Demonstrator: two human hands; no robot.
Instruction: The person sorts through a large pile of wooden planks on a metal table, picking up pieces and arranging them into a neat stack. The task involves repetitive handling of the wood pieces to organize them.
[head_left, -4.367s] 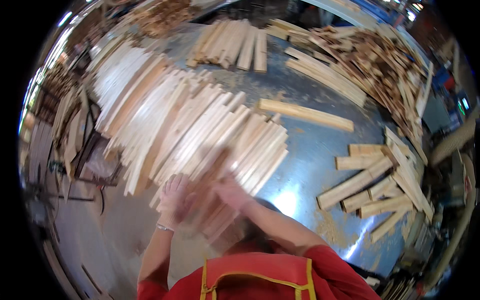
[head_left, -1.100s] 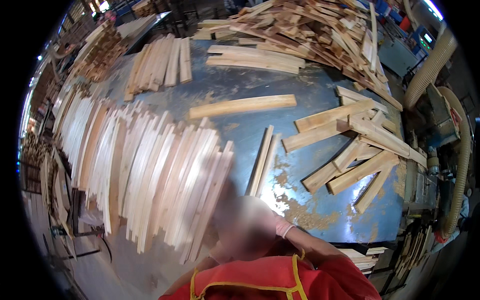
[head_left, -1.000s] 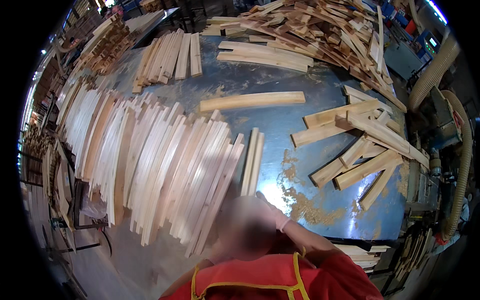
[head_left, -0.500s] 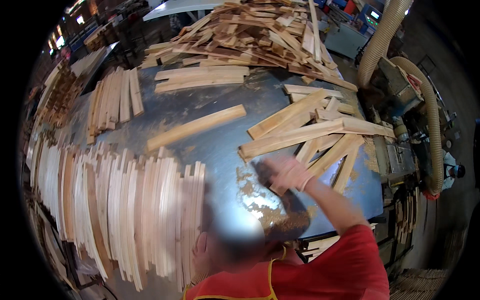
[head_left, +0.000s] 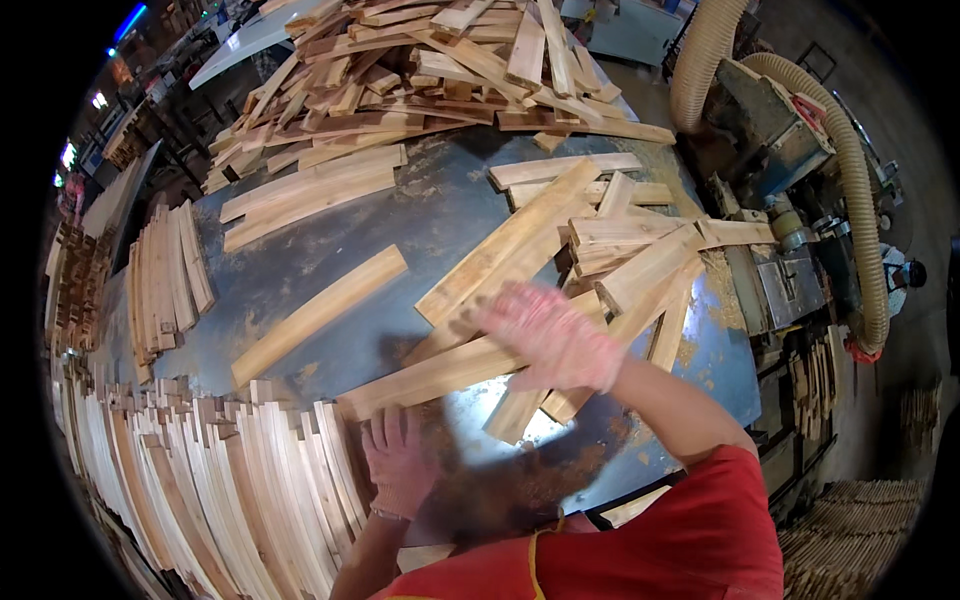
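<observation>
Both of my hands wear pale pinkish knit gloves. My left hand (head_left: 400, 462) has its fingers spread at the near-left end of a long wooden plank (head_left: 440, 375); whether the fingertips touch it is unclear. Over the middle of that plank is my right hand (head_left: 555, 340), slightly blurred, fingers stretched leftward and thumb apart. Its palm hides part of the wood. Just beyond lies another long plank (head_left: 510, 240), pointing away from me. A short board (head_left: 650, 268) rests on crossed planks right of my right hand.
A single plank (head_left: 320, 315) lies apart on the dark metal tabletop (head_left: 300, 230). Upright-edged strips (head_left: 230, 480) stand in a dense row at left. A large heap of boards (head_left: 430, 70) covers the far end. Right of the table are a machine (head_left: 790, 290) and a ribbed hose (head_left: 850, 150).
The view has shifted. The long plank has come nearer and leftward relative to its neighbours. My left hand has come to its end, and my right hand is now over its middle.
</observation>
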